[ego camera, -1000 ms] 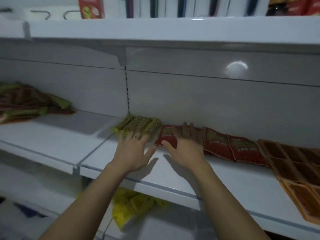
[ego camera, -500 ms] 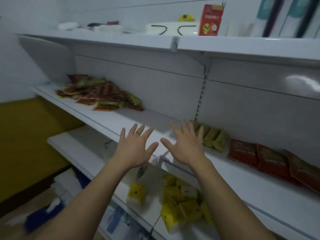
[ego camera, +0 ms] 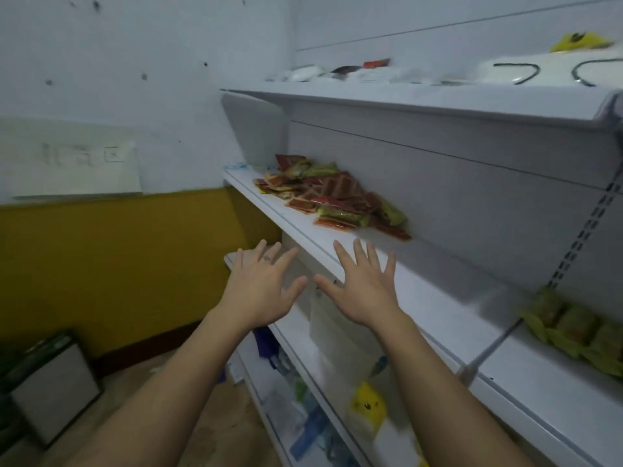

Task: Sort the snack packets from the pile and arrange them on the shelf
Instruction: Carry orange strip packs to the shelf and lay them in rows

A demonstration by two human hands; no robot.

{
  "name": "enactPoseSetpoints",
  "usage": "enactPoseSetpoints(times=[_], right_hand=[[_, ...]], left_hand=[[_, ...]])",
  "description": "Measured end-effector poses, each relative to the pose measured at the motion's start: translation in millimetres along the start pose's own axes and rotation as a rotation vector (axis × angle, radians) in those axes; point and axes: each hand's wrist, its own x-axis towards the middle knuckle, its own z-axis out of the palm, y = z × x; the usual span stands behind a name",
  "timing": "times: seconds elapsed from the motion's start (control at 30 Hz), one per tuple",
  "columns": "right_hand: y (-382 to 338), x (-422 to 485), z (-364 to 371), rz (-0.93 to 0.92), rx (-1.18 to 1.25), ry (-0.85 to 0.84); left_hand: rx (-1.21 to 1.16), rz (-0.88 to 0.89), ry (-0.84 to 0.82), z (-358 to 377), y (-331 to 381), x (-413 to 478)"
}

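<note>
From the head camera, both hands are raised in front of a white shelf [ego camera: 428, 298] that runs from far left to near right; the left hand [ego camera: 261, 291] is seen from the back with its fingers [ego camera: 274, 254] straight and spread wide, holding nothing, and a ring [ego camera: 266, 258] shows on one of them; the right hand [ego camera: 364, 288] is just beside it, thumbs nearly meeting, its fingers [ego camera: 359, 256] likewise spread wide and empty, their tips over the shelf's front edge, though whether they touch it cannot be told; the pile of snack packets [ego camera: 330, 197], a jumble of red, orange and green, lies on the same shelf at its far left end against the back panel, well apart from both hands; a row of green packets [ego camera: 573, 328] lies on the shelf at the right edge of the view; an upper shelf [ego camera: 404, 99] above carries white items and something yellow, too blurred to name; a lower shelf [ego camera: 286, 335] under the hands holds blurred goods, among them a yellow packet [ego camera: 367, 404]; to the left the wall [ego camera: 118, 264] is white above and mustard yellow below, and a grey box [ego camera: 50, 382] stands on the floor.
</note>
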Motion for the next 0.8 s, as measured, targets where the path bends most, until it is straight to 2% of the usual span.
enactPoseSetpoints(times=[0.3, 0.8], right_hand=[[-27, 98, 35, -0.058, 0.059, -0.003], [-9, 308, 68, -0.03, 0.098, 0.029]], left_hand=[[0.051, -0.07, -0.043, 20, -52, 65], [0.062, -0.019, -0.034, 60, -107, 272]])
